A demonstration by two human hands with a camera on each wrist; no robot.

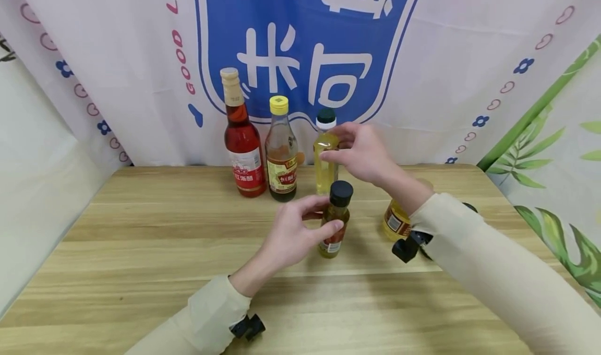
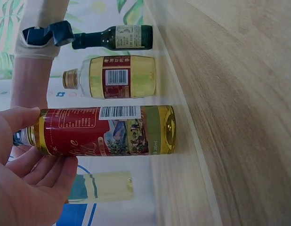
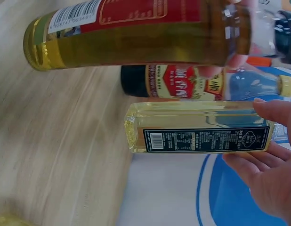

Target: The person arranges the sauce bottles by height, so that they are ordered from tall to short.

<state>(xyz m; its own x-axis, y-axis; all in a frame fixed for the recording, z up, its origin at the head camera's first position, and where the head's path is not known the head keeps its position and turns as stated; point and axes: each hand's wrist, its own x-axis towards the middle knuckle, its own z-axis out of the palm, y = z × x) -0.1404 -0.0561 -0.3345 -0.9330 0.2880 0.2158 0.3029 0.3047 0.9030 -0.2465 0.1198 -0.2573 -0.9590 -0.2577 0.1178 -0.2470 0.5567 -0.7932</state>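
Note:
My left hand [image 1: 296, 229] grips a small round olive oil bottle [image 2: 103, 131] by its upper part, thumb on one side and fingers on the other. This bottle has a black cap and a red label, and it stands upright near the middle of the table. Behind it, my right hand [image 1: 363, 154] holds a square-sided bottle of pale yellow oil [image 3: 197, 127] just below its dark green cap. In the right wrist view, its dark back label faces the camera. Just left of that bottle stands a vinegar bottle [image 1: 281, 159] with a yellow cap, dark liquid filling its lower part.
A tall red vinegar bottle [image 1: 244, 156] stands at the back left. Under my right forearm are a barrel-shaped bottle of yellow oil [image 2: 119, 77] and a dark green bottle [image 2: 122, 37]. A printed curtain [image 1: 155, 115] hangs behind the wooden table [image 1: 155, 240].

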